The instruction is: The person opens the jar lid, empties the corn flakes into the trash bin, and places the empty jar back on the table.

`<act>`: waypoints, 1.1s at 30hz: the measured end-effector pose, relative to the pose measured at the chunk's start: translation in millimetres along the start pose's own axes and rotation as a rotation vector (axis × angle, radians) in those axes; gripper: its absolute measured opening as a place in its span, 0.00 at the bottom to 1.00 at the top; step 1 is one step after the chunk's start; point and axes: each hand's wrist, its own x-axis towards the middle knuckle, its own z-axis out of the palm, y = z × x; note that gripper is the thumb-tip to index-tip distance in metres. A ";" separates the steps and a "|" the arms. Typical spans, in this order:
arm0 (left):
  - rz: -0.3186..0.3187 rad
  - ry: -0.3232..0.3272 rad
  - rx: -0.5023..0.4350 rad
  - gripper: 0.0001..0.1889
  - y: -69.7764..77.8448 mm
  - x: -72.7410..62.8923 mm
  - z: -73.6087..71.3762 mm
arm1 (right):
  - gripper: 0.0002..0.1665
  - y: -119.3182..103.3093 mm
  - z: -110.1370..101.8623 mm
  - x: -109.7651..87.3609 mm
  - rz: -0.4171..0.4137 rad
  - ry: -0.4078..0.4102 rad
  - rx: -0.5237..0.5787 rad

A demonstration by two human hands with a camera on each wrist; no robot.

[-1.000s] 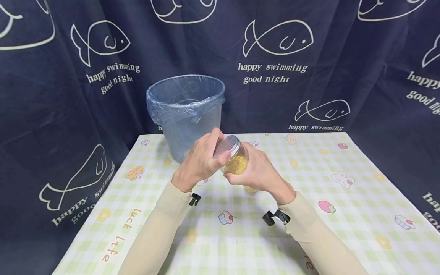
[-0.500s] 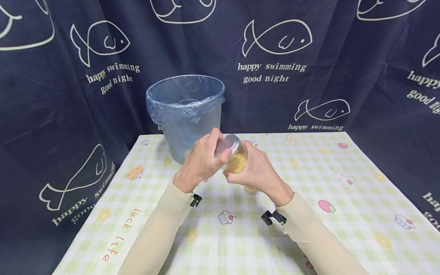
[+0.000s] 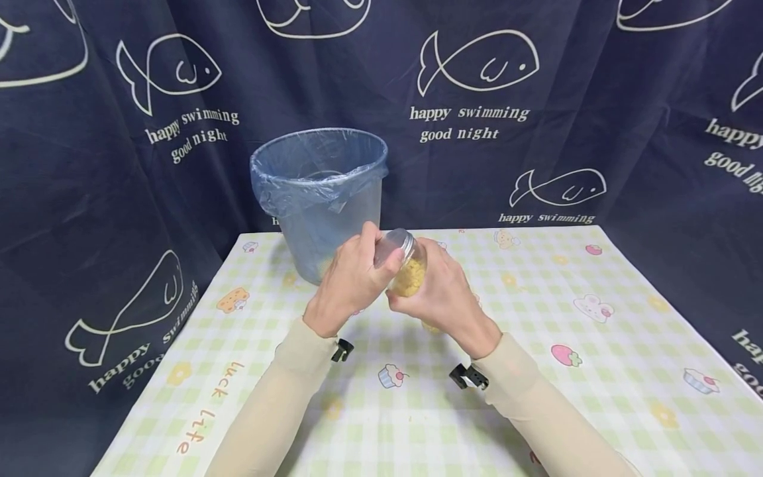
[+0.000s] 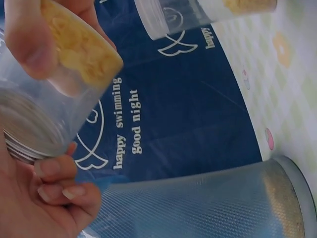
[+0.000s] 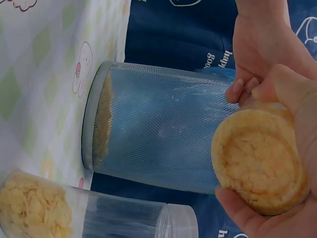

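Observation:
A clear jar [image 3: 410,277] of yellow flakes is held tilted above the table, between both hands. Its silvery screw lid [image 3: 393,246] is gripped by my left hand [image 3: 348,281], thumb on the near side. My right hand [image 3: 444,295] wraps round the jar's body. In the right wrist view the flakes show through the jar's base [image 5: 260,163], and in the left wrist view curled left fingers [image 4: 54,168] touch the lid's rim. A second clear jar [image 5: 37,206] with similar flakes and a pale lid stands on the table, mostly hidden behind my right hand in the head view.
A translucent bin [image 3: 324,238] lined with a blue plastic bag [image 3: 298,192] stands at the back left, just beyond my left hand. A checked cloth [image 3: 524,397] covers the table. Dark blue fabric [image 3: 465,179] with fish drawings hangs behind and at the sides.
Both hands and the jar have shifted slightly upward, and my right wrist has moved a little left. The grip on jar and lid looks the same. The head view has shifted slightly.

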 end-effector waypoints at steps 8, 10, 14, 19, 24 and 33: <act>-0.133 0.030 -0.015 0.29 11.5 -2.7 1.8 | 0.52 1.3 -0.2 0.3 -0.033 0.026 0.001; -0.143 0.025 -0.015 0.29 12.4 -3.0 1.0 | 0.52 1.6 -1.4 0.8 -0.036 0.016 -0.002; -0.131 -0.005 -0.013 0.28 13.1 -2.8 -2.6 | 0.52 2.6 -4.8 3.1 -0.045 -0.010 -0.009; -0.085 -0.049 -0.013 0.28 10.6 -1.1 -7.6 | 0.52 2.2 -10.4 5.3 -0.046 -0.051 -0.002; -0.004 -0.066 -0.034 0.32 2.7 1.6 -10.2 | 0.51 1.5 -18.1 7.0 -0.014 -0.127 0.041; 0.138 -0.103 -0.061 0.32 -8.1 0.6 -11.2 | 0.44 5.3 -32.0 9.5 0.051 -0.299 0.072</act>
